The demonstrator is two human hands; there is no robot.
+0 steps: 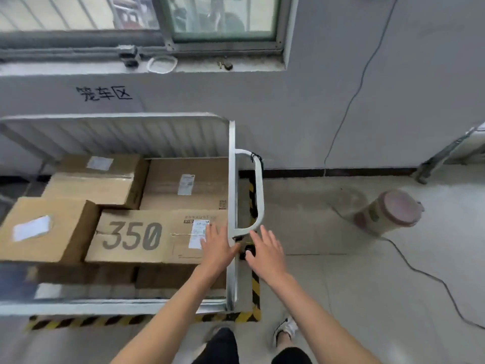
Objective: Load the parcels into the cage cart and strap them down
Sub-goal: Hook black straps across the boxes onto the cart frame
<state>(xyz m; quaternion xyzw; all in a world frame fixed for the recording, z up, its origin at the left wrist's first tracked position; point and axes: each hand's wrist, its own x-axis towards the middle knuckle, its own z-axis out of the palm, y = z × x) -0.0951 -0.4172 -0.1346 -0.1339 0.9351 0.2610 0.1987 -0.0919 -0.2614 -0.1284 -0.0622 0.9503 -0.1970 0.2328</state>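
Note:
A white metal cage cart [232, 179] stands against the wall, filled with several brown cardboard parcels. The nearest parcel [136, 236] is printed "350" and carries a white label. My left hand [217, 245] lies open over that parcel's right end, just inside the cart's right post. My right hand [265, 248] is open outside the post, below the cart's looped handle [258, 190], beside a small black object [248, 252] near the post. I hold nothing. No strap is clearly visible.
Yellow-black hazard tape [131, 320] marks the floor around the cart. A cylindrical tub with a pinkish lid [388, 211] stands on the floor to the right, with a cable [430, 274] running past it. A window sill [162, 64] with a white ring runs above.

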